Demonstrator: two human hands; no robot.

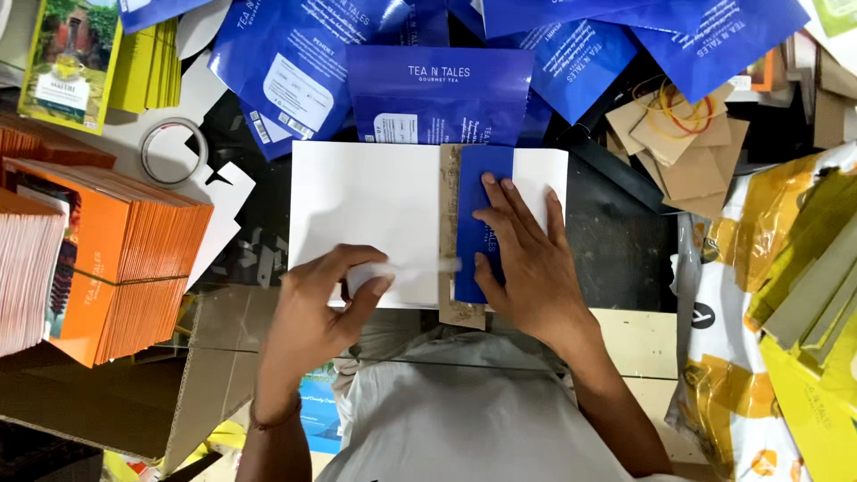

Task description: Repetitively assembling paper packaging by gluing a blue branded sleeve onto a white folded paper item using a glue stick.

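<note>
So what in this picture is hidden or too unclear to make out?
Head view only:
- The white tool in the left hand is motion-blurred; its kind cannot be told.
- The blue strip is partly hidden under the right hand.
- The brown card beneath is mostly covered by that strip.
- The blue pouches are cut off by the top edge.
- The yellow packets run off the right edge.

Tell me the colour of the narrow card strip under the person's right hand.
Deep blue, seen in the head view.
</note>
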